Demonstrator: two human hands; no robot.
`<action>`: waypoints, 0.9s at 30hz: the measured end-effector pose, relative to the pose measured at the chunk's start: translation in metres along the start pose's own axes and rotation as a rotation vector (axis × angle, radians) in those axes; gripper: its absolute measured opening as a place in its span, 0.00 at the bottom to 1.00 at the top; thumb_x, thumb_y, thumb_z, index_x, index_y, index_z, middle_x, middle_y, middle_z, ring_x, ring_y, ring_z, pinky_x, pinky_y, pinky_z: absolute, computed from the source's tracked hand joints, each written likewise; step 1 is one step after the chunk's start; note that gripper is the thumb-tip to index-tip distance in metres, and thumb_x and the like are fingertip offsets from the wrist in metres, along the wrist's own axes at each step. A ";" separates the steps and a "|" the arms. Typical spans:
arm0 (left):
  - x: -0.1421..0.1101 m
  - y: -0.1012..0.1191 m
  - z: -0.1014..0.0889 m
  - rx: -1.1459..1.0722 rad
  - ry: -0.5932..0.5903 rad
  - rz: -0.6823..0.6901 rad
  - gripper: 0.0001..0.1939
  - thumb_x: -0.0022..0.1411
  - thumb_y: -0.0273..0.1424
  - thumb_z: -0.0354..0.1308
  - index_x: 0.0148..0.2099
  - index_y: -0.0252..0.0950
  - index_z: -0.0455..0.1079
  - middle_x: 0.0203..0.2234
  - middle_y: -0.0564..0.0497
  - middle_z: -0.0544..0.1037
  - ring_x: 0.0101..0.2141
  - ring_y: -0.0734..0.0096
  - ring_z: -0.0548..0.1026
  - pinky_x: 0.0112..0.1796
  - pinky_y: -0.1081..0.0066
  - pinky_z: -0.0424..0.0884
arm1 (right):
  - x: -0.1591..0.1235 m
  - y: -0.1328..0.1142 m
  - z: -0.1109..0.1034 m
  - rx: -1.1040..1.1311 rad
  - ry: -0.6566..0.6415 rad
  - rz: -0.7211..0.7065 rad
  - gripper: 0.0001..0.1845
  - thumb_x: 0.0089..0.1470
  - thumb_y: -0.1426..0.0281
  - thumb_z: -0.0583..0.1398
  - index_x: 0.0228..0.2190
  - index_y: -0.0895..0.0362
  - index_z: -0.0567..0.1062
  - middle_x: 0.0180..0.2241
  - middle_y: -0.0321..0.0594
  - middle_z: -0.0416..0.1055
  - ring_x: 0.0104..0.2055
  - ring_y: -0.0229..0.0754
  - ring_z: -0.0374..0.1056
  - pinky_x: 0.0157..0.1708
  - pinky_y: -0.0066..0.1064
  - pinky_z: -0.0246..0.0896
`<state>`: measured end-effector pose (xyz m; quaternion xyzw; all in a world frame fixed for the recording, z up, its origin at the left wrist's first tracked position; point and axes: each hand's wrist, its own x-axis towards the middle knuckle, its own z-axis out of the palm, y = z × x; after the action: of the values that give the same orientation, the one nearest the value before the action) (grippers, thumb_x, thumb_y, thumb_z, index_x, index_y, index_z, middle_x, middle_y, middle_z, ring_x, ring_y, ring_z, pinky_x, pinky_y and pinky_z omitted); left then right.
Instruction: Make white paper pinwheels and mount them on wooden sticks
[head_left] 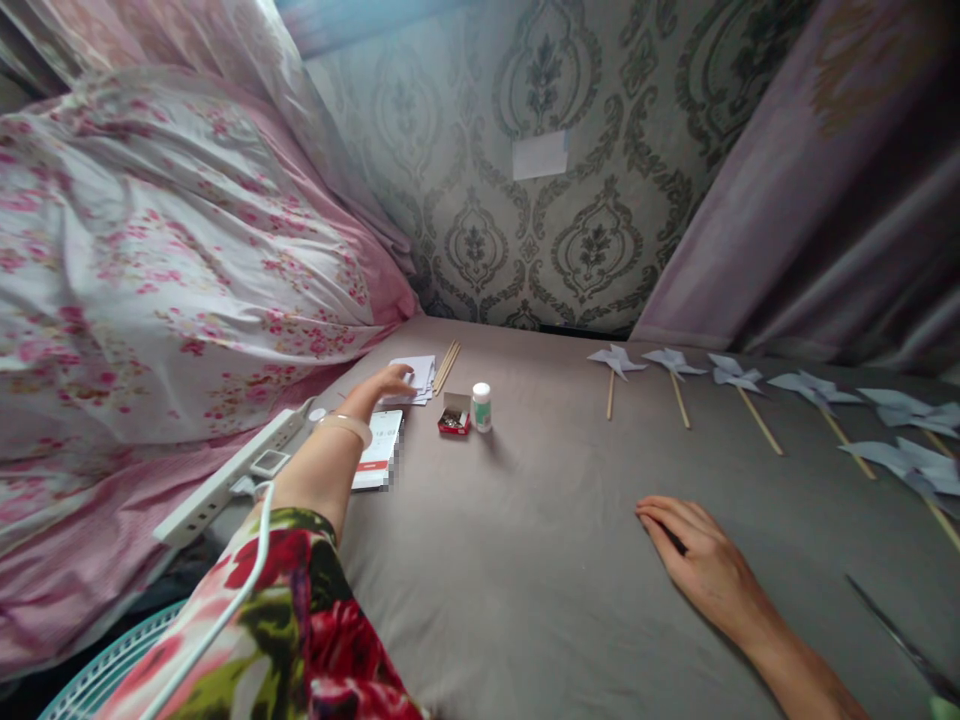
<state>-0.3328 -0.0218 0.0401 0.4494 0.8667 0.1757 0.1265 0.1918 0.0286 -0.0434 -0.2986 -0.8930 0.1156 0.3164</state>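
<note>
My left hand (384,386) reaches forward to a small stack of white paper squares (417,378) on the grey surface (525,540), fingertips resting on the top sheet; nothing is lifted. Thin wooden sticks (447,366) lie just right of the stack. My right hand (694,555) lies flat on the surface, fingers stretched out, holding nothing. A small red box of pins (454,415) and a white bottle (481,407) stand between the hands.
Several paper pinwheels on sticks (675,372) lie in a row at the right. A white power strip (232,470) and a card (377,450) sit by my left arm. A floral quilt (150,280) is piled left; patterned wall behind.
</note>
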 end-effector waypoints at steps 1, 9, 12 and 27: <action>0.001 0.000 -0.001 0.008 -0.009 0.000 0.27 0.33 0.32 0.66 0.41 0.34 0.73 0.39 0.44 0.77 0.41 0.54 0.74 0.42 0.67 0.68 | 0.000 0.000 0.000 0.000 0.002 0.001 0.14 0.60 0.63 0.52 0.35 0.54 0.76 0.38 0.43 0.75 0.42 0.46 0.70 0.45 0.41 0.66; 0.005 -0.002 -0.010 0.064 -0.066 0.001 0.29 0.32 0.34 0.67 0.43 0.35 0.74 0.40 0.45 0.78 0.42 0.53 0.73 0.43 0.66 0.68 | 0.001 0.000 0.001 0.000 0.024 -0.018 0.14 0.60 0.63 0.52 0.35 0.55 0.76 0.38 0.43 0.75 0.41 0.46 0.70 0.44 0.41 0.67; 0.005 -0.002 -0.011 0.077 -0.066 0.011 0.27 0.33 0.35 0.67 0.41 0.35 0.75 0.39 0.45 0.79 0.42 0.53 0.74 0.43 0.67 0.68 | 0.001 -0.001 0.001 0.002 0.020 -0.018 0.14 0.60 0.64 0.53 0.36 0.55 0.76 0.38 0.43 0.75 0.41 0.46 0.70 0.44 0.41 0.66; 0.002 -0.001 -0.005 0.178 -0.107 0.005 0.15 0.56 0.33 0.61 0.46 0.33 0.72 0.42 0.47 0.76 0.44 0.59 0.73 0.44 0.65 0.69 | 0.000 0.000 0.001 0.015 0.019 0.009 0.14 0.60 0.64 0.53 0.36 0.55 0.76 0.38 0.44 0.75 0.42 0.47 0.70 0.44 0.41 0.66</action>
<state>-0.3368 -0.0217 0.0436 0.4698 0.8697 0.0738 0.1318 0.1905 0.0287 -0.0443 -0.3015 -0.8877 0.1209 0.3263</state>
